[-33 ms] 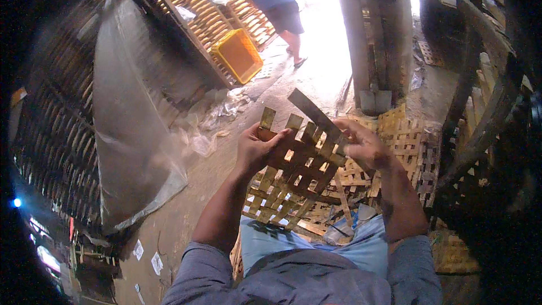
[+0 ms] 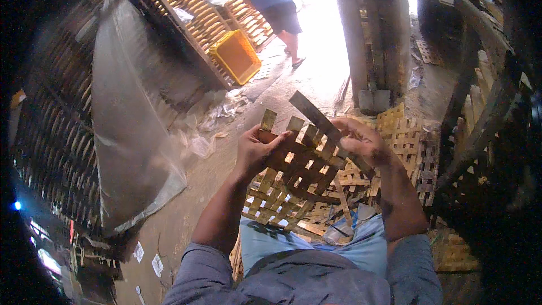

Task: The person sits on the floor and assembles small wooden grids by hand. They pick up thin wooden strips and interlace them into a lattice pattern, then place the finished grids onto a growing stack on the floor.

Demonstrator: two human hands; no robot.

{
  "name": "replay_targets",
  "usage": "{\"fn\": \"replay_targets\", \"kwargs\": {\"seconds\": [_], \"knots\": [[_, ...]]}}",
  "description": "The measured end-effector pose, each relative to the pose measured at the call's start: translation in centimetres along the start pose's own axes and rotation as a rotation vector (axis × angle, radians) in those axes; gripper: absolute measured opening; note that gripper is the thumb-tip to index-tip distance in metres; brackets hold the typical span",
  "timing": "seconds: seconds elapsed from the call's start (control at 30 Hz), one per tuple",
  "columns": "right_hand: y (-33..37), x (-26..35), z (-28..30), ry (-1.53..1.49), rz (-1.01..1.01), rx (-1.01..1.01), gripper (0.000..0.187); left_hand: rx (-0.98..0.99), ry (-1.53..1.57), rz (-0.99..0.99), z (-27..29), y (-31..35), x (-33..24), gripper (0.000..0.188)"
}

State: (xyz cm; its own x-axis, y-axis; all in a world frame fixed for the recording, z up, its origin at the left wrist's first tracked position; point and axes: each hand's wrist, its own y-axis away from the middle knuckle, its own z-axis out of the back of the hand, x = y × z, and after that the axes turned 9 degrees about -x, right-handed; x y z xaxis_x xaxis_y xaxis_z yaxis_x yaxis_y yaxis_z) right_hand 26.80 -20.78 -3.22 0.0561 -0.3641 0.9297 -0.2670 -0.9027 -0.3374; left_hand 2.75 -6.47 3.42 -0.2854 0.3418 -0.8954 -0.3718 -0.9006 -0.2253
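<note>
Between my hands, above my lap, is an open-weave bamboo panel (image 2: 299, 169), tilted, with strip ends poking out along its far edge. My left hand (image 2: 258, 146) is closed on its far left corner, thumb on top. My right hand (image 2: 361, 140) pinches a dark flat bamboo strip (image 2: 310, 109) at the panel's right side. That strip runs diagonally, its far end free in the air beyond the weave and its near end showing below my right hand. Part of the panel's right edge is hidden by my fingers.
Loose woven pieces (image 2: 398, 141) lie to the right, by a shovel blade (image 2: 374, 100). Plastic sheeting (image 2: 132, 130) hangs at left. A yellow crate (image 2: 236, 56) leans on a slatted rack at the back, where another person (image 2: 265, 0) stands. Timber posts rise at far right.
My right hand's fingers have shifted slightly on the strip, whose far end sits a little lower. My left hand keeps its hold on the panel.
</note>
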Motion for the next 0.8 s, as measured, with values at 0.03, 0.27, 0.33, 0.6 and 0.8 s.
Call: {"fn": "replay_targets", "kwargs": {"seconds": [0.03,0.27,0.33,0.6,0.8], "knots": [[-0.2,0.3,0.0,-0.039,-0.041,-0.021,0.047,0.023,0.008,-0.029,-0.3,-0.2,0.6,0.032],[0.2,2.5,-1.2,-0.026,-0.072,-0.001,0.044,0.079,-0.016,-0.033,-1.8,0.6,-0.3,0.03],[0.2,2.8,-1.3,-0.017,-0.045,0.013,0.049,0.104,0.0,-0.004,-1.9,0.7,-0.4,0.031],[0.0,2.1,-1.5,0.093,0.046,0.049,0.05,0.171,0.022,0.044,-2.2,0.8,-0.2,0.031],[0.1,2.5,-2.0,0.408,0.098,-0.035,0.037,0.178,0.057,-0.037,-2.0,1.6,-0.7,0.033]]}}
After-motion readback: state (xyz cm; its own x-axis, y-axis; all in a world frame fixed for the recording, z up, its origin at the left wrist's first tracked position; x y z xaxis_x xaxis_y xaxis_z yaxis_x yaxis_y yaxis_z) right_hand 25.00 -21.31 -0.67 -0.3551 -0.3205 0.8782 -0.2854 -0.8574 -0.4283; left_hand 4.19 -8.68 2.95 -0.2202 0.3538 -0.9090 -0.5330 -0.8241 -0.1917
